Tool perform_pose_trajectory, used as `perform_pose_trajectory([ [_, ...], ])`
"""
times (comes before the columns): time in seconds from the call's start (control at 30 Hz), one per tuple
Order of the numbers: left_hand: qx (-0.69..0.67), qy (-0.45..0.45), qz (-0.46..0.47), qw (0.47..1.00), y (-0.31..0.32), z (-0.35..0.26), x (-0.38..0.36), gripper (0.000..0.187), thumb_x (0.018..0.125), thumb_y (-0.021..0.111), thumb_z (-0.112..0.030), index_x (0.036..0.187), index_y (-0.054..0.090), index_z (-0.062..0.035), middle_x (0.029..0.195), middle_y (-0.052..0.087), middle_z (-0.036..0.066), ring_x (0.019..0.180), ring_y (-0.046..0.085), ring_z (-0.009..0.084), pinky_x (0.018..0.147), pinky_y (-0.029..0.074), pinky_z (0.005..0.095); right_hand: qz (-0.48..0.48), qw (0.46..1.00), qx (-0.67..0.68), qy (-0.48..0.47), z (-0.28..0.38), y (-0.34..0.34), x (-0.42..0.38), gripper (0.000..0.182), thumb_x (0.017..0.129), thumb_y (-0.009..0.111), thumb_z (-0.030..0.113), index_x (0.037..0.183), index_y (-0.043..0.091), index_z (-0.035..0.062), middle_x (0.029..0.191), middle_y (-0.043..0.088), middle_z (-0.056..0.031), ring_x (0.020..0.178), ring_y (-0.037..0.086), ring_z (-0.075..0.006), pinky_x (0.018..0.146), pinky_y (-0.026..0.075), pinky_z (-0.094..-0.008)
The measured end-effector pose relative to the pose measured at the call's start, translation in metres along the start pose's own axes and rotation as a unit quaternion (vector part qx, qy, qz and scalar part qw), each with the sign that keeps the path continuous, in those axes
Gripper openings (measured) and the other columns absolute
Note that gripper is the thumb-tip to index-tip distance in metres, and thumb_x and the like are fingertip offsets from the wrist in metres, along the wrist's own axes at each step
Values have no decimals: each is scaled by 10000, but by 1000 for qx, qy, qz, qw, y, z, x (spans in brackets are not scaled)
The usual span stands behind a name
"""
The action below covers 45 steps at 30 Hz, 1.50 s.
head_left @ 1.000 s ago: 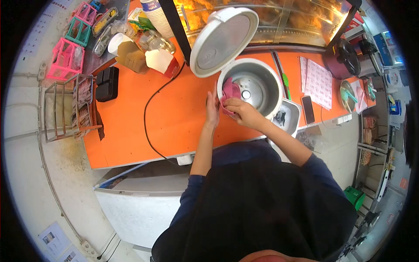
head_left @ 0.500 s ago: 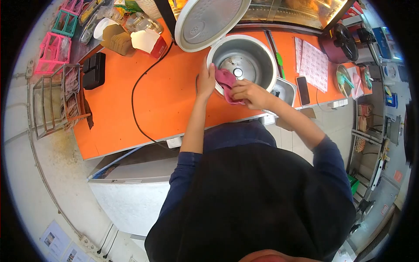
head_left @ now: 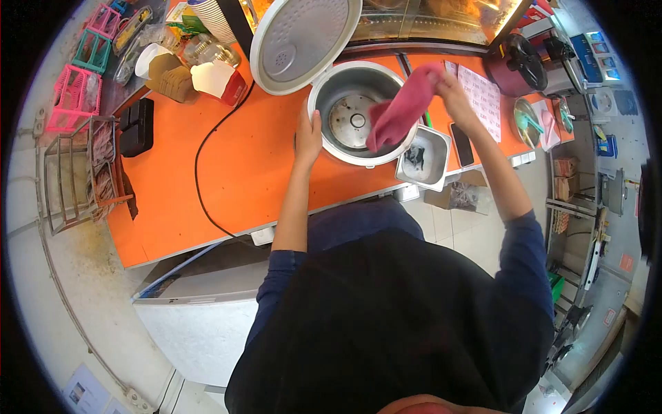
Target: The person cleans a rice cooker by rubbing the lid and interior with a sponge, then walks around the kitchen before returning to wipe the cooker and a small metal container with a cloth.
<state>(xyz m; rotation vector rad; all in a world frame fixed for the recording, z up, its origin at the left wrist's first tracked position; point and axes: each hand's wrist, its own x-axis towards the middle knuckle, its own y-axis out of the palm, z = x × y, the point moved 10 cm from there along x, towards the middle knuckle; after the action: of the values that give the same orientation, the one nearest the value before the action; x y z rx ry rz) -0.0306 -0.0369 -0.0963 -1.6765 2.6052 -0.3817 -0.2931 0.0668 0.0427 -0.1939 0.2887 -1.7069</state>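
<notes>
A rice cooker (head_left: 407,135) stands on the orange counter with its lid (head_left: 303,41) swung up. Marks show on the metal bottom of its inside. My left hand (head_left: 308,138) grips the cooker's left side, thumb up near the rim. Raised over the right rim, my right hand (head_left: 452,96) pinches one end of a pink cloth (head_left: 403,107), which hangs across the cooker's opening. Beside the cooker at the lower right is a square metal container (head_left: 434,148) with something dark and wet-looking in it.
A phone (head_left: 462,145) and printed paper sheets (head_left: 480,100) lie right of the cooker. A dark red pot (head_left: 517,65) stands behind them. A black cable (head_left: 200,155) crosses the counter. Food boxes (head_left: 217,79) are at the back left, and a lit glass case (head_left: 427,24) is behind.
My right hand has lifted the pink cloth from the cooker's near rim, up and to the right. My left hand stays at the cooker's side. The whole view has shifted slightly.
</notes>
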Motion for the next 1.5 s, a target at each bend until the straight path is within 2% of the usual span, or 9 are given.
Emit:
perform_pose_trajectory([
  [0.17, -3, 10, -10, 1000, 3, -2, -3, 468, 1031, 383, -187, 1456, 349, 4, 1437, 447, 228, 1328, 452, 340, 1084, 360, 403, -285, 957, 31, 43, 24, -43, -42, 287, 1028, 458, 312, 1198, 475, 82, 1034, 590, -44, 964, 585, -156, 815, 487, -302],
  [0.23, -4, 1, -17, 1000, 3, 0, 0, 463, 1032, 381, -186, 1455, 354, -1, 1423, 464, 225, 1314, 469, 337, 1073, 372, 401, -287, 956, -10, 53, 11, 2, -65, 342, 987, 529, 314, 1213, 445, 72, 1047, 568, -108, 893, 600, -216, 780, 496, -349],
  [0.33, -3, -9, -23, 1000, 1, -15, -5, 457, 1034, 381, -196, 1449, 363, -4, 1393, 497, 219, 1288, 498, 336, 1054, 390, 402, -199, 890, -409, 40, -32, 76, -89, 380, 786, 706, 192, 1139, 598, 102, 1335, 530, -146, 1270, 436, -347, 1032, 324, -529],
  [0.57, 40, -30, -30, 998, 0, -11, -4, 459, 1040, 373, -208, 1440, 358, 16, 1380, 488, 248, 1258, 512, 367, 1033, 406, 425, -224, 914, -338, 22, -61, 67, -94, 297, 854, 690, 204, 1137, 630, 137, 1350, 550, -7, 1476, 225, -332, 1093, 75, -712],
  [0.73, 42, 6, -104, 994, 9, -17, -13, 434, 1032, 379, -144, 1406, 358, 74, 1393, 454, 284, 1247, 502, 406, 1046, 386, 439, -182, 879, -428, -104, -38, 107, -83, 190, 846, 660, 199, 1008, 612, 112, 1066, 602, -95, 1026, 584, -285, 1167, 178, -584],
  [1.03, 93, -12, -59, 994, 7, -34, -11, 417, 1022, 384, -126, 1387, 380, 75, 1338, 503, 278, 1237, 500, 414, 1025, 402, 439, -169, 879, -439, -80, -36, 104, -79, 181, 895, 618, 235, 969, 585, 73, 894, 615, -101, 918, 606, -283, 1152, 260, -520],
  [1.37, 123, 57, -98, 986, -8, -21, -6, 395, 1009, 436, -126, 1368, 461, 37, 1319, 552, 257, 1207, 554, 381, 1007, 428, 424, -124, 892, -428, -80, -10, 197, -53, 156, 936, 540, 168, 1039, 526, 51, 916, 607, -111, 875, 611, -245, 821, 462, -418],
  [1.43, 145, 44, -52, 987, -13, -14, -1, 405, 1000, 457, -114, 1379, 464, 28, 1325, 559, 252, 1211, 559, 376, 1008, 434, 412, -176, 975, 124, 59, -47, 164, -50, 206, 1006, 497, 196, 1135, 537, 40, 1014, 650, -123, 894, 641, -201, 770, 488, -393],
  [1.5, 138, 41, -29, 989, -24, -27, 3, 405, 999, 460, -112, 1381, 467, 23, 1320, 565, 248, 1205, 567, 372, 1003, 440, 406, -243, 950, 168, 99, -93, 119, -41, 328, 1054, 404, 286, 1259, 493, 45, 1095, 662, -156, 1050, 642, -216, 917, 486, -354],
])
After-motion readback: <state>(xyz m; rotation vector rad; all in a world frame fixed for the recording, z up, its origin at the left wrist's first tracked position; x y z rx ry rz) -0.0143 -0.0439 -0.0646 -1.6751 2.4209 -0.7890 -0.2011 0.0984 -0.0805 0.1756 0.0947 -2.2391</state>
